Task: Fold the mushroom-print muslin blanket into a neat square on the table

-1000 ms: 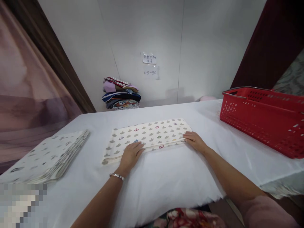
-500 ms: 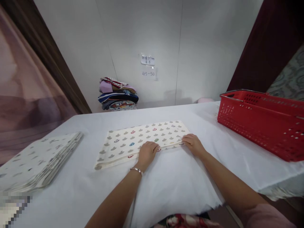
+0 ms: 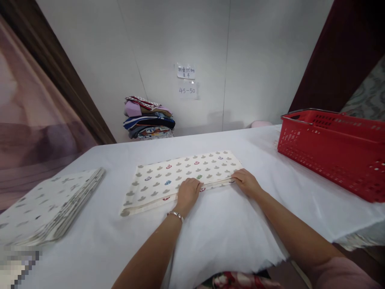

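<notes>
A folded cream cloth printed with grey shapes and a few coloured motifs lies flat as a long strip on the white-covered table. At the middle of its near edge, my left hand, with a bracelet at the wrist, has its fingers closed on the upper layer. My right hand pinches the same edge near the right corner. A lower layer shows just below that edge. The fingertips of both hands are partly hidden.
To the left lies a stack of folded printed cloths. On the right stands a red plastic basket with a metal handle. A pile of folded fabrics sits behind the table's far edge, against a wall with paper signs.
The view has shifted slightly. Both hands stay at nearly the same spots on the cloth's near edge, and the cloth looks the same.
</notes>
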`<state>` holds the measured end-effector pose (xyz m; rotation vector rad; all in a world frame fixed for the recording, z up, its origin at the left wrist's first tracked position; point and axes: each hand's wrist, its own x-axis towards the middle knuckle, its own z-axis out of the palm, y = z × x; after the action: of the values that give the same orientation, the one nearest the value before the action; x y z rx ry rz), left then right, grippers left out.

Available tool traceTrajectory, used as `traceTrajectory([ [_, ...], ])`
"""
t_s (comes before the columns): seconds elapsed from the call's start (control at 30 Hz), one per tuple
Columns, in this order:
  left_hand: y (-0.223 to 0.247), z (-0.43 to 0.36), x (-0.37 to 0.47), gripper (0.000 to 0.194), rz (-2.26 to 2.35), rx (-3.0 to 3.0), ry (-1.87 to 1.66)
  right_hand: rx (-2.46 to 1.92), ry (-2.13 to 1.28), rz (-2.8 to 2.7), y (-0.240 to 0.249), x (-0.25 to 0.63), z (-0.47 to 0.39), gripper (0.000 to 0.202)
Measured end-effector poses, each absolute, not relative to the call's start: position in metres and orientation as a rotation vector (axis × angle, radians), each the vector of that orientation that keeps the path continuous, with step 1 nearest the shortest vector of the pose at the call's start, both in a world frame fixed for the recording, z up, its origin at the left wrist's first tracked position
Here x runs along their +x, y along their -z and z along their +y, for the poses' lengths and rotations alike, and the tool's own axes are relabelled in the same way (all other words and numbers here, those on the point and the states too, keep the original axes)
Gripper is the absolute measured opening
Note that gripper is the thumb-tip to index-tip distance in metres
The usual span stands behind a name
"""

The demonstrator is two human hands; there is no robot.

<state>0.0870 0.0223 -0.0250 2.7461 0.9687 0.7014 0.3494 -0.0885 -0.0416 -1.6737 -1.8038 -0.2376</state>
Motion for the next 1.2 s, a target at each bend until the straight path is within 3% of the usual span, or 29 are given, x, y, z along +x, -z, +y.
traceTrajectory([
  [0.17,0.031,0.022,0.089,0.015,0.895,2.757,-0.859,-1.718,0.208,-1.779,0.039,0.346,-0.09,0.019],
  [0.77,0.031,0.017,0.09,0.015,0.843,2.799,-0.702,-1.698,0.064,-1.811,0.035,0.346,-0.099,0.015],
  [1.2,0.027,0.016,0.091,0.018,0.872,2.765,-0.661,-1.709,0.177,-1.849,0.039,0.344,-0.093,0.025],
])
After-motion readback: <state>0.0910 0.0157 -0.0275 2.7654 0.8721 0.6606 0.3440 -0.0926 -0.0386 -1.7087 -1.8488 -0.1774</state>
